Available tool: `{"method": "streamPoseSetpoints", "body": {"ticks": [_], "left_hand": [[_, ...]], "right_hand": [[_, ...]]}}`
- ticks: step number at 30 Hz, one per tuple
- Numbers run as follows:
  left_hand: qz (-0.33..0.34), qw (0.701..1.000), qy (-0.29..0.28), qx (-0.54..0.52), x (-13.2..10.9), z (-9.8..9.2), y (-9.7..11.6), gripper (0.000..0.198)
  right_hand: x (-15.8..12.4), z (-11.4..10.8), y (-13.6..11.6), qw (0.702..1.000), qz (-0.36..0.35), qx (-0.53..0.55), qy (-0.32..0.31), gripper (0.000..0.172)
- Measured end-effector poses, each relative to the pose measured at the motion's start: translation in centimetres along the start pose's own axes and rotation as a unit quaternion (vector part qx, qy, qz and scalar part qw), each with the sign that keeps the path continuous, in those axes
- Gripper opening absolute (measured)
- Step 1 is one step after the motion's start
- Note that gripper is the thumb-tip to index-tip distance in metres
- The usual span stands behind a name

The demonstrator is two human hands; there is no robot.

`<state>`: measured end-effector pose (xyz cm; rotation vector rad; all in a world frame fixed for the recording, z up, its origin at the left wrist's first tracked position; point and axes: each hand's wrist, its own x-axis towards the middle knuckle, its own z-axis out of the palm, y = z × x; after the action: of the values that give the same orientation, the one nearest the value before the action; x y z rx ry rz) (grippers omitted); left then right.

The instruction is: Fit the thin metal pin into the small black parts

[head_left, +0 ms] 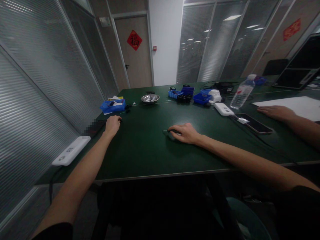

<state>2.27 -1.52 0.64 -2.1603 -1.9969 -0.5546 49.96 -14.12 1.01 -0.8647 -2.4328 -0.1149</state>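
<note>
My left hand (pixel 113 125) rests on the dark green table (pixel 150 156) near its left edge, fingers curled into a loose fist beside a dark flat object (pixel 96 128); what it grips is hidden. My right hand (pixel 183 132) lies palm down at the table's middle, fingers closed over a small dark object (pixel 172 131) that I cannot make out.
Blue bins (pixel 113 106) (pixel 202 98), a metal bowl (pixel 150 98), black parts (pixel 184 98), a water bottle (pixel 242 92), a white device (pixel 223 109) and a phone (pixel 253 123) sit further back. A white power strip (pixel 71 150) lies at left. Another person's hand (pixel 276 112) rests at right near white paper (pixel 292 106).
</note>
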Motion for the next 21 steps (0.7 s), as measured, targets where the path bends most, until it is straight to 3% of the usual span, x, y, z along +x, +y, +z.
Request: {"method": "streamPoseSetpoints", "body": {"ticks": [6,10,17,21], "left_hand": [[0.012,0.998,-0.006,-0.064,-0.5,-0.5,1.7,0.029],[0.059,0.982,-0.044,-0.175,-1.5,-1.2,5.4,0.03],[0.276,0.88,-0.171,-0.345,-5.8,-1.8,14.7,0.041],[0.308,0.837,-0.212,-0.4,-7.2,-1.6,16.8,0.048]], "right_hand": [[0.0,0.0,0.1,1.0,0.002,0.014,-0.003,0.033],[0.0,-0.1,0.1,1.0,-0.002,0.019,-0.003,0.034],[0.0,-0.5,-0.5,0.999,-0.033,0.032,0.009,0.032],[0.0,-0.7,-0.7,0.997,-0.068,0.036,0.003,0.032]]}}
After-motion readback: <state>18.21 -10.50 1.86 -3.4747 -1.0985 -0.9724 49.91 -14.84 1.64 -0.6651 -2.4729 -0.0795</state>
